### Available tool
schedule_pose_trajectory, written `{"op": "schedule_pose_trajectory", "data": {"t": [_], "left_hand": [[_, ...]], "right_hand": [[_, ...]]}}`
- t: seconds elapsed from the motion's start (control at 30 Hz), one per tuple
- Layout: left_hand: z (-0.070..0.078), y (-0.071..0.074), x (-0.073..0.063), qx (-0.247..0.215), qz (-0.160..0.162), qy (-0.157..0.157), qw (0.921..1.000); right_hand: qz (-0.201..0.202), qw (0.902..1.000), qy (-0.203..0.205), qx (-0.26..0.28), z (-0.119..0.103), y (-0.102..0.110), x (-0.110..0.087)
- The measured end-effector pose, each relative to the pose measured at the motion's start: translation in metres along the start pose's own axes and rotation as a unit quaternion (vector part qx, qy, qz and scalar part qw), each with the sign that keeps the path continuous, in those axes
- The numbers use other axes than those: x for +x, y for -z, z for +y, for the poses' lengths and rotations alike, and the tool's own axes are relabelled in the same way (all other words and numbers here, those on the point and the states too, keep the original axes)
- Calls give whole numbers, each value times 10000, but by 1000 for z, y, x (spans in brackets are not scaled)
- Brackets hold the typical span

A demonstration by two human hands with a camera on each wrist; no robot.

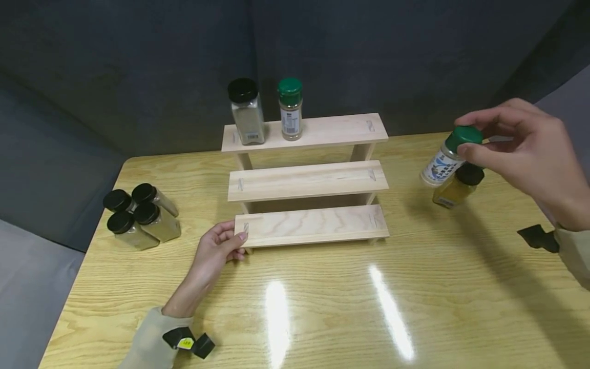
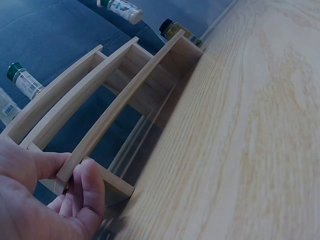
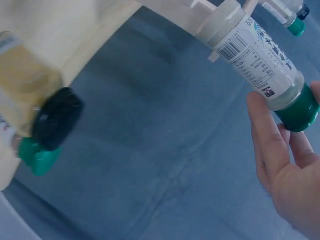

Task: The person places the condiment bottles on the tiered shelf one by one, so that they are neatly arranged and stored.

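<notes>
1. Fingers [image 1: 490,115] and thumb [image 1: 481,155] of the right hand [image 1: 539,146] pinch the green cap of a spice jar [image 1: 447,158], which tilts above the table to the right of the wooden rack [image 1: 309,180].
2. The left hand [image 1: 220,245] grips the left end of the rack's lowest step, thumb on top and fingers curled beneath the board.
3. A jar of yellow contents with a black cap [image 1: 454,192] stands to the right of the rack, partly covered by the pinched jar in the head view. Beside it the right wrist view shows another green cap [image 3: 39,156], blurred.
4. On the rack's top step, toward its left end, stand a black-capped clear jar [image 1: 248,120] and, just right of it, a second green-capped jar [image 1: 291,110], the two apart and upright.
5. To the left of the rack, four black-capped jars [image 1: 146,213] stand bunched close together.
6. The rack stands on a table [image 1: 332,312] with yellowish wood grain; two bright reflections [image 1: 277,323] streak the surface in front of the rack.
7. Pale sleeves [image 1: 154,335] cover both forearms, the left one in front of the rack and to its left.
8. Dark cloth [image 1: 161,77] hangs behind the rack.
</notes>
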State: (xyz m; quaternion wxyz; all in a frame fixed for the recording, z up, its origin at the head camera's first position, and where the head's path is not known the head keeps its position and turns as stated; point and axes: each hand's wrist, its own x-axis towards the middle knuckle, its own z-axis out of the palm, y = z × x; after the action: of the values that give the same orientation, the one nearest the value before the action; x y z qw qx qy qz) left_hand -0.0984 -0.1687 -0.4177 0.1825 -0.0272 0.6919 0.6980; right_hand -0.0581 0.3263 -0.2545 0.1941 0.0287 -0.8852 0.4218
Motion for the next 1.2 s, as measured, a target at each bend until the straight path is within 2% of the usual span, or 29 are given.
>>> {"op": "schedule_pose_trajectory", "data": {"t": [0.43,1.03,1.2], "left_hand": [[0,1,2,27,21,5,10000],[-1,2,2,2,-37,-46,10000],[-2,2,2,-10,-63,-75,10000]], "right_hand": [[-192,9990,346,201,-29,-14,29],[-325,9953,849,340,-54,-45,62],[-308,9940,1045,54,-60,-55,71]]}}
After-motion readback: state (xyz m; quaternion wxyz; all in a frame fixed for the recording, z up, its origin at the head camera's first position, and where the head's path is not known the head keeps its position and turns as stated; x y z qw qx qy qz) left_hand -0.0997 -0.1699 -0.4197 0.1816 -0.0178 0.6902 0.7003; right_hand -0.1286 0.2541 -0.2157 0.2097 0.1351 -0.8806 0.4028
